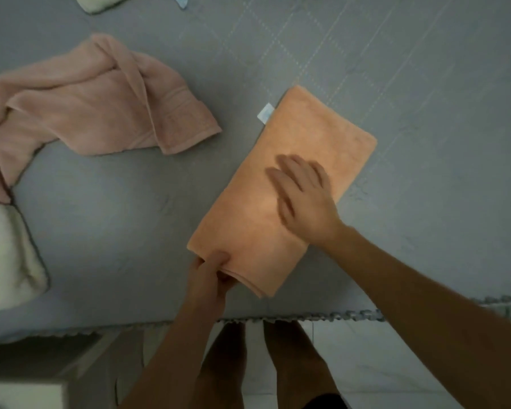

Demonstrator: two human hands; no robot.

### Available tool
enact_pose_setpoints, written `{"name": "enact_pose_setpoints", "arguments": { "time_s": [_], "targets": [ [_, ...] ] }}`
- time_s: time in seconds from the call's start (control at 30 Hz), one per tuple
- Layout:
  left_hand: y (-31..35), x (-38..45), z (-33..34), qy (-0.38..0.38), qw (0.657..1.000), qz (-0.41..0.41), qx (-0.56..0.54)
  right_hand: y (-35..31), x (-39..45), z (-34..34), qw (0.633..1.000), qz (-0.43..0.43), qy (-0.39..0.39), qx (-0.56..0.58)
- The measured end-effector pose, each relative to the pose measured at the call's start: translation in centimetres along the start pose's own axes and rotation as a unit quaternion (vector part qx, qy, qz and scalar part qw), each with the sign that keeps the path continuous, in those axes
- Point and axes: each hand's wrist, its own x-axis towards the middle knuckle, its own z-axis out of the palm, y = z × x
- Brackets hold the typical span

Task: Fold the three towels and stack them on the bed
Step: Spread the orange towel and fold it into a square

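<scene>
An orange towel [304,143] lies folded into a long rectangle on the grey bed [115,219], slanting from near centre to upper right, with a white tag on its left edge. My left hand [211,276] pinches the layered near corner of this towel. My right hand [303,202] rests flat on its middle, fingers spread. A pink towel [101,107] lies crumpled and unfolded at the left. A white towel [6,255] sits bunched at the far left edge, partly cut off.
The bed's fringed front edge [322,317] runs across the lower part of the view, with my legs and a pale tiled floor [381,364] below it. Pale and blue cloth bits [101,1] peek in at the top edge. A white block [21,394] stands at bottom left.
</scene>
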Motion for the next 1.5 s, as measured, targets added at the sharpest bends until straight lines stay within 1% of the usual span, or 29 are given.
{"name": "enact_pose_setpoints", "arguments": {
  "time_s": [0.03, 0.07, 0.1, 0.13, 0.17, 0.2, 0.27, 0.3, 0.33, 0.37, 0.43, 0.5, 0.57, 0.63, 0.7, 0.77, 0.83, 1.0, 1.1, 1.2, 1.27, 1.33, 1.37, 1.4, 1.43, 1.47, 1.5],
  "targets": [
    [-0.6, -0.7, -0.4, -0.006, 1.0, -0.006, -0.002, -0.2, -2.3, 0.1, 0.995, 0.09, 0.035, 0.028],
    [-1.2, -1.4, -0.8, -0.015, 1.0, -0.008, 0.0, -0.5, -4.9, 0.3, 0.976, 0.198, 0.053, 0.071],
    [-1.7, -2.0, -1.1, -0.018, 1.0, -0.006, 0.003, -0.9, -7.3, 0.5, 0.94, 0.309, 0.057, 0.135],
    [-2.2, -2.5, -1.4, -0.015, 1.0, -0.003, 0.007, -1.4, -9.6, 0.9, 0.885, 0.41, 0.05, 0.213],
    [-2.6, -3.1, -1.7, -0.01, 1.0, 0.001, 0.011, -2.1, -11.4, 1.4, 0.82, 0.493, 0.035, 0.288],
    [-3.0, -3.5, -2.0, -0.003, 1.0, 0.004, 0.017, -3.1, -12.9, 1.8, 0.76, 0.546, 0.013, 0.352],
    [-3.5, -4.3, -2.8, 0.0, 0.999, 0.009, 0.046, -5.1, -14.9, 2.3, 0.66, 0.584, -0.041, 0.471],
    [-3.7, -4.7, -3.2, -0.006, 0.998, 0.012, 0.061, -6.1, -15.5, 2.4, 0.608, 0.586, -0.064, 0.532],
    [-3.6, -5.0, -3.6, -0.016, 0.998, 0.014, 0.065, -6.9, -16.1, 2.3, 0.566, 0.58, -0.078, 0.581],
    [-3.3, -5.1, -3.9, -0.024, 0.998, 0.012, 0.06, -7.5, -16.6, 2.2, 0.545, 0.568, -0.084, 0.611],
    [-1.9, -4.5, -4.1, -0.024, 0.998, 0.003, 0.055, -7.9, -17.1, 1.8, 0.52, 0.552, -0.078, 0.647],
    [-0.2, -3.1, -3.6, -0.03, 0.995, 0.001, 0.1, -8.0, -17.3, 1.3, 0.502, 0.538, -0.067, 0.674],
    [1.5, -1.8, -2.7, -0.039, 0.98, 0.016, 0.196, -8.3, -17.1, 0.7, 0.504, 0.537, -0.045, 0.675],
    [2.7, -1.6, -2.2, -0.042, 0.956, 0.04, 0.287, -8.8, -16.9, 0.2, 0.516, 0.565, -0.006, 0.644],
    [3.5, -2.8, -2.4, -0.063, 0.94, 0.055, 0.331, -9.5, -17.0, -0.4, 0.524, 0.603, 0.02, 0.601],
    [3.5, -5.0, -3.5, -0.108, 0.923, 0.063, 0.364, -10.2, -17.9, -1.0, 0.532, 0.625, 0.024, 0.571],
    [3.2, -7.4, -5.2, -0.136, 0.91, 0.056, 0.387, -10.9, -19.1, -1.7, 0.541, 0.632, 0.004, 0.555],
    [4.0, -10.4, -7.5, -0.133, 0.91, -0.024, 0.392, -11.6, -21.5, -4.1, 0.566, 0.625, -0.076, 0.532],
    [5.6, -10.5, -5.9, -0.168, 0.914, -0.018, 0.368, -10.1, -20.8, -5.9, 0.541, 0.619, -0.075, 0.564],
    [7.2, -8.8, -1.7, -0.219, 0.914, 0.015, 0.342, -7.4, -17.8, -7.2, 0.53, 0.599, -0.078, 0.596],
    [7.7, -6.3, 1.9, -0.248, 0.902, 0.034, 0.353, -4.8, -15.1, -7.1, 0.518, 0.596, -0.062, 0.611],
    [7.7, -2.9, 5.5, -0.244, 0.874, 0.081, 0.413, -2.1, -12.3, -6.5, 0.503, 0.613, -0.013, 0.609],
    [7.6, -1.2, 7.0, -0.227, 0.852, 0.119, 0.457, -0.9, -11.2, -5.8, 0.522, 0.622, 0.014, 0.584],
    [7.5, 0.5, 8.1, -0.208, 0.834, 0.154, 0.487, 0.2, -10.5, -5.0, 0.568, 0.624, 0.037, 0.536],
    [7.3, 2.0, 8.8, -0.198, 0.827, 0.171, 0.498, 0.9, -10.1, -4.2, 0.626, 0.614, 0.055, 0.478],
    [7.1, 2.9, 9.2, -0.199, 0.826, 0.171, 0.498, 1.2, -10.0, -3.6, 0.679, 0.593, 0.072, 0.427],
    [7.0, 3.7, 9.4, -0.203, 0.821, 0.172, 0.505, 1.2, -10.1, -3.0, 0.718, 0.565, 0.089, 0.398]
  ]
}}
